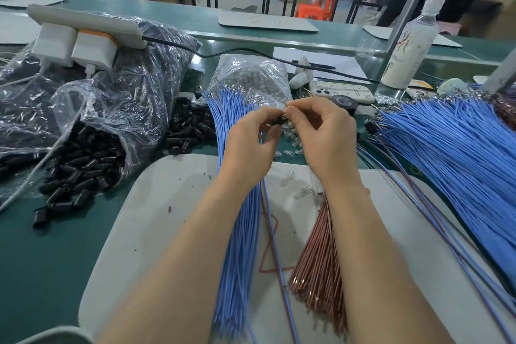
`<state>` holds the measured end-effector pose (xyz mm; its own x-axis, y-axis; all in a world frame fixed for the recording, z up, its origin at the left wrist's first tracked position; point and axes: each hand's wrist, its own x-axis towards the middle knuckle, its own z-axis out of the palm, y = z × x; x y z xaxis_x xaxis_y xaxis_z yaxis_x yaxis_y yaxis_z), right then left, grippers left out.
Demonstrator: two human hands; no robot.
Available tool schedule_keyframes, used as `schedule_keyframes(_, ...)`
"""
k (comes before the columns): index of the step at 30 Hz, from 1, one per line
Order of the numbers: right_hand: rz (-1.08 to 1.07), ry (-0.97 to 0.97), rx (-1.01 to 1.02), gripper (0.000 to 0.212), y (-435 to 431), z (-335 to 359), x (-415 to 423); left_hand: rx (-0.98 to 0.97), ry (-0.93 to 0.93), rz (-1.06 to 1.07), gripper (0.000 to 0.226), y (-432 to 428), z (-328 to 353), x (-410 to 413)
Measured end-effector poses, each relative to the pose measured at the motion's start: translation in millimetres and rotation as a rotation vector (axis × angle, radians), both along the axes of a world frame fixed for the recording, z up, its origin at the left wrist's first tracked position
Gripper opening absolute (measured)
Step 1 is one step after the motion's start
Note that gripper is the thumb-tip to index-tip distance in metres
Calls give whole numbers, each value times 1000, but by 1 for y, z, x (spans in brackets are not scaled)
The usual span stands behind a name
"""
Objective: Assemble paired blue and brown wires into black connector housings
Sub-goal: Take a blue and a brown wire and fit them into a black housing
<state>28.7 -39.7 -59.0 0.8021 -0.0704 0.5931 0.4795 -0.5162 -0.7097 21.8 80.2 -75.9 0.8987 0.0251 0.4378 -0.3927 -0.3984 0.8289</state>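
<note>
My left hand (251, 139) pinches a small black connector housing (278, 120) above the table. My right hand (324, 131) pinches a small clear part at the housing's right end. A blue and a brown wire (275, 254) hang from the housing down across the white board (156, 220). Under my left forearm lies a bundle of blue wires (240, 246). Beside my right forearm lies a bundle of brown wires (318, 265). Loose black housings (81, 173) spill from a plastic bag at the left.
A large fan of blue wires (452, 153) covers the right side. A clear bag of small parts (251, 78), a roll of black tape (344, 103), a phone (343, 91), a bottle (410, 45) and a power strip (83, 28) stand behind. Small clear bulbs (290, 177) lie on the board.
</note>
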Motion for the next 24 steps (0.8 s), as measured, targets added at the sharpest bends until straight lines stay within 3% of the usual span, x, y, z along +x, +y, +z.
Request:
schedule_keyframes(6,-32,10,-45,9,-2,1,0,91,-90,1,23,-1,2,-2)
schedule_keyframes(13,22,188,56,5,-15,-7,9,108,114,-13,15,-2,-7,1)
schedule_keyframes(24,86,284,258,11,-9,-9,8,94,86,-17,12,-4,-7,-1)
